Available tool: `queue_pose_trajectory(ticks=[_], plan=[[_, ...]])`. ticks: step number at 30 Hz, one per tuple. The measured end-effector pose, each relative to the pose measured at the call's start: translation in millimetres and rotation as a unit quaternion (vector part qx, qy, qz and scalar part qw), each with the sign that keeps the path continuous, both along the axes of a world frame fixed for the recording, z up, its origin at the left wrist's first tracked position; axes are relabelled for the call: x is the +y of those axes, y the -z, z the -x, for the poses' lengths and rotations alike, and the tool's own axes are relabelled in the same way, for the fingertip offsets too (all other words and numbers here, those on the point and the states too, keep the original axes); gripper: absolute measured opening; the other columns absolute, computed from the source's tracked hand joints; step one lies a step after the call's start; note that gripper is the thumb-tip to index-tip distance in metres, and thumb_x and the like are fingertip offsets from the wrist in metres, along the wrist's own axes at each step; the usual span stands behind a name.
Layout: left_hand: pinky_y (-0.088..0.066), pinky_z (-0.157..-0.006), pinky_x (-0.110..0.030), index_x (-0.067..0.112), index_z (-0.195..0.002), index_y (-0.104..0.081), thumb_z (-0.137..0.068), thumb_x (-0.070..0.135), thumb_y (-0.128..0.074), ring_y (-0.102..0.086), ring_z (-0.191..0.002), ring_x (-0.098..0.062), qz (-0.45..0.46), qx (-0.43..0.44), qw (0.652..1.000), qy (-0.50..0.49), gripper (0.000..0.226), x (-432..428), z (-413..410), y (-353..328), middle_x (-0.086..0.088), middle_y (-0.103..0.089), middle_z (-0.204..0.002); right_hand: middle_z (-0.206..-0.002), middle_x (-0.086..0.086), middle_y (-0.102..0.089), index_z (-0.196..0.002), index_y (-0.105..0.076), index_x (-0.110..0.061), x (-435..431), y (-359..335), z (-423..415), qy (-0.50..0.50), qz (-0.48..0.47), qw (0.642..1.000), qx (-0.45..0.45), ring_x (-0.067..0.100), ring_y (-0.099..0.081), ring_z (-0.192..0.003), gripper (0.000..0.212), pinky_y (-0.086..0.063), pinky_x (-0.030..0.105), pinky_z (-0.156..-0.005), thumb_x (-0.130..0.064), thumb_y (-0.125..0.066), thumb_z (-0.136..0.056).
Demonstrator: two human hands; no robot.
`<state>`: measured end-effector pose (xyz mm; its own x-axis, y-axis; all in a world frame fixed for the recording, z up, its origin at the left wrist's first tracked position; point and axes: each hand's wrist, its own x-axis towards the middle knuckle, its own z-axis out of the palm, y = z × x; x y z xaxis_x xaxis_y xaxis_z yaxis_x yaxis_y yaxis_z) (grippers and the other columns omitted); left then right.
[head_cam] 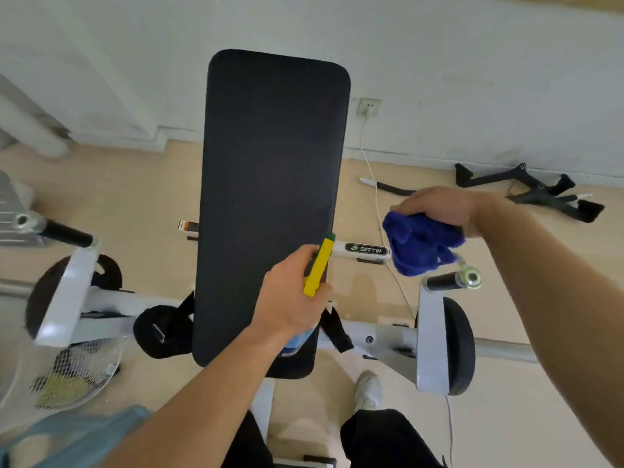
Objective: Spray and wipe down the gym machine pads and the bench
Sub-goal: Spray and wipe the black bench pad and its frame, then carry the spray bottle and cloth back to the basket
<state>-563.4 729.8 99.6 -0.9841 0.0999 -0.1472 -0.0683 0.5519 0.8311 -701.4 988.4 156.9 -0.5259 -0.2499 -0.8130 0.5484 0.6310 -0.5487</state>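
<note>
A long black back pad (270, 184) of the gym machine runs up the middle of the view. My left hand (290, 298) is over the pad's lower right part, gripping a spray bottle (319, 265) with a yellow and green head and a pale blue body. My right hand (435, 207) is to the right of the pad, above the floor, holding a bunched blue cloth (420, 246). Round black arm pads sit at the left (44, 292) and at the right (459, 346) on white arms.
Black-gripped handles stick out at the left (66, 233) and right (449, 280). A white cable (374, 184) runs from a wall socket (369, 107) across the floor. Black cable attachments (540, 190) lie by the wall. A mesh bag (74, 373) lies lower left. My legs and shoe (368, 390) are below.
</note>
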Motion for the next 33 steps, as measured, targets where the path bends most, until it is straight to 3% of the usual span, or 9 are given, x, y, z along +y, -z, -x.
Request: queue_pose_trajectory(ticks=[4, 11, 13, 16, 19, 22, 24, 29, 33], plan=[[-0.034, -0.055, -0.009, 0.025, -0.11, -0.06, -0.085, 0.012, -0.067, -0.053, -0.059, 0.001, 0.012, 0.005, 0.998, -0.06, 0.029, -46.4, -21.2, -25.8, 0.028, -0.054, -0.065, -0.104, 0.027, -0.071, -0.099, -0.068, 0.0, -88.6, -14.0, -19.3, 0.024, 0.076, 0.997, 0.002, 0.031, -0.069, -0.085, 0.039, -0.055, 0.038, -0.077, -0.037, -0.053, -0.101], [-0.043, -0.061, -0.02, 0.018, -0.102, -0.06, -0.086, 0.012, -0.065, -0.054, -0.06, -0.014, 0.043, 0.014, 0.968, -0.248, 0.018, -141.6, -92.6, -58.9, 0.006, -0.056, -0.065, -0.082, 0.005, -0.075, -0.077, -0.071, -0.019, -216.8, -47.7, -56.7, -0.155, 0.042, 0.985, 0.057, 0.026, -0.07, -0.079, 0.031, -0.056, 0.034, -0.068, -0.036, -0.057, -0.099], [-0.048, -0.063, -0.032, 0.014, -0.104, -0.062, -0.087, 0.009, -0.066, -0.058, -0.063, -0.023, 0.053, 0.008, 0.949, -0.312, 0.018, -166.9, -117.3, -69.0, -0.003, -0.061, -0.067, -0.082, 0.005, -0.076, -0.084, -0.071, -0.017, -247.2, -63.9, -64.5, -0.189, 0.04, 0.98, 0.054, 0.024, -0.071, -0.078, 0.03, -0.056, 0.032, -0.064, -0.037, -0.056, -0.1], [-0.048, -0.063, -0.039, 0.009, -0.101, -0.062, -0.084, 0.006, -0.067, -0.058, -0.065, -0.029, 0.073, 0.01, 0.914, -0.4, 0.018, -200.9, -154.6, -78.7, -0.013, -0.063, -0.072, -0.093, 0.012, -0.076, -0.093, -0.07, -0.011, -292.0, -78.1, -76.3, -0.198, 0.064, 0.977, 0.045, 0.029, -0.07, -0.084, 0.03, -0.057, 0.045, -0.081, -0.037, -0.057, -0.097], [-0.048, -0.061, -0.039, 0.016, -0.099, -0.058, -0.08, 0.013, -0.065, -0.055, -0.064, -0.024, 0.084, 0.023, 0.879, -0.468, 0.021, -230.1, -195.9, -88.0, -0.006, -0.059, -0.071, -0.099, 0.016, -0.073, -0.1, -0.068, -0.007, -342.3, -90.8, -99.5, -0.17, 0.122, 0.978, 0.0, 0.03, -0.067, -0.086, 0.028, -0.053, 0.042, -0.084, -0.03, -0.059, -0.087], [-0.041, -0.058, -0.029, 0.024, -0.097, -0.054, -0.079, 0.015, -0.062, -0.051, -0.062, -0.011, 0.071, 0.037, 0.841, -0.534, 0.021, -251.7, -231.8, -100.1, 0.007, -0.054, -0.069, -0.103, 0.017, -0.068, -0.106, -0.063, -0.007, -394.4, -100.4, -128.6, -0.189, 0.173, 0.966, -0.031, 0.033, -0.063, -0.089, 0.031, -0.052, 0.043, -0.078, -0.018, -0.05, -0.08], [-0.038, -0.059, -0.024, 0.019, -0.103, -0.058, -0.081, 0.016, -0.062, -0.051, -0.064, -0.011, 0.054, 0.028, 0.811, -0.581, 0.023, -263.7, -254.2, -107.6, 0.003, -0.057, -0.073, -0.105, 0.018, -0.064, -0.107, -0.06, -0.007, -427.6, -103.7, -148.2, -0.198, 0.201, 0.958, -0.043, 0.034, -0.061, -0.09, 0.035, -0.052, 0.043, -0.079, -0.012, -0.05, -0.074], [-0.047, -0.061, -0.039, 0.015, -0.104, -0.06, -0.073, 0.027, -0.052, -0.058, -0.066, -0.028, 0.029, 0.013, 0.743, -0.668, 0.034, -313.9, -315.3, -117.0, -0.007, -0.062, -0.074, -0.097, 0.017, -0.063, -0.104, -0.057, -0.002, -522.4, -111.6, -205.8, -0.225, 0.23, 0.944, -0.07, 0.033, -0.06, -0.087, 0.035, -0.051, 0.044, -0.084, -0.002, -0.034, -0.079], [-0.051, -0.067, -0.042, 0.02, -0.104, -0.058, -0.074, 0.029, -0.052, -0.058, -0.069, -0.029, 0.029, 0.007, 0.711, -0.702, 0.031, -376.6, -346.5, -118.2, -0.004, -0.061, -0.075, -0.104, 0.02, -0.059, -0.111, -0.055, -0.002, -611.3, -108.0, -241.0, -0.242, 0.196, 0.949, -0.048, 0.036, -0.058, -0.091, 0.048, -0.051, 0.047, -0.084, -0.012, -0.048, -0.064]])
